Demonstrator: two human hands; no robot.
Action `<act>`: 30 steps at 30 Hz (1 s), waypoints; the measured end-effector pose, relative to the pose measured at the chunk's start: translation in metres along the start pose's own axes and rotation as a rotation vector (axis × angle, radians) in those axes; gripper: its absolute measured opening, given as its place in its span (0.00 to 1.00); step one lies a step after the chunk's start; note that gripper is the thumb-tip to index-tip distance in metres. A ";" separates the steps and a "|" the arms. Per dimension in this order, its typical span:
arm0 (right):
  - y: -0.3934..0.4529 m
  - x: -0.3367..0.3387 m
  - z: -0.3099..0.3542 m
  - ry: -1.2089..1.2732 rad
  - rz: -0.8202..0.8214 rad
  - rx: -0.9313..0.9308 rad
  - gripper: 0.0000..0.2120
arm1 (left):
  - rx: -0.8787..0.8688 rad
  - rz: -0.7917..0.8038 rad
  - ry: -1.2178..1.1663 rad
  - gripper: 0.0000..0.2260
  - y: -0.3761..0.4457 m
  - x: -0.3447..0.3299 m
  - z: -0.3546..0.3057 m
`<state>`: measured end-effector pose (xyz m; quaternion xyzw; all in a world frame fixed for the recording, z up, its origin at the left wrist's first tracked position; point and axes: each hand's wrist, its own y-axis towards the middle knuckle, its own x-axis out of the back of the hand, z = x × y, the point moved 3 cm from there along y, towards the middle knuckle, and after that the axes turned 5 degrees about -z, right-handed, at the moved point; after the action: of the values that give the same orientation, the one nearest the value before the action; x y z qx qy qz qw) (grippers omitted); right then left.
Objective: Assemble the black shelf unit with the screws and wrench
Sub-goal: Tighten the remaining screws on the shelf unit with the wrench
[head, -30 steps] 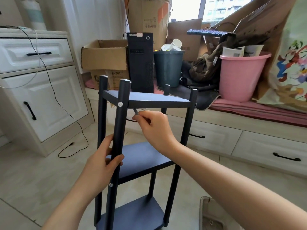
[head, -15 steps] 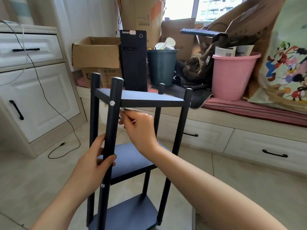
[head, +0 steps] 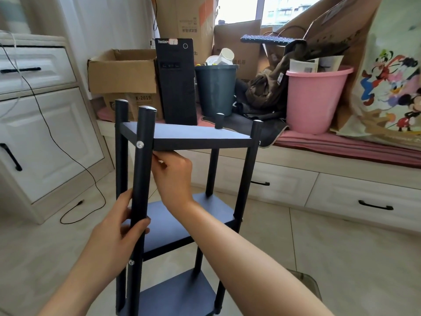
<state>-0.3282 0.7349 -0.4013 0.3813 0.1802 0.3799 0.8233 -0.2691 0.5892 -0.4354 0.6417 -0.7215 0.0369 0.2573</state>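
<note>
Bright window (head: 239, 8) backlight; edges blurred, warped.

A black shelf unit (head: 189, 140) with matte black posts and dark boards is shown, with silver screw heads (head: 139, 144) set in the nearest post. Behind the shelf unit, a black computer tower (head: 176, 80) is seen beside a plain brown cardboard box (head: 123, 74) and a dark teal bin (head: 215, 90). To the right of the shelf unit, a pink bucket (head: 315, 99) and a cream bag printed with colourful cartoon characters (head: 391, 87) are seen. White cabinets (head: 45, 133) with black handles and pale beige floor tiles (head: 341, 247) surround the shelf unit.
</note>
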 end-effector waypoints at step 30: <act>-0.010 0.142 -0.007 -0.311 0.471 -0.219 0.08 | 0.007 0.017 0.021 0.24 -0.004 -0.001 -0.001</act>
<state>-0.2357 0.8426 -0.4150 0.3750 -0.0835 0.5149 0.7663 -0.2649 0.5893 -0.4361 0.6360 -0.7241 0.0485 0.2623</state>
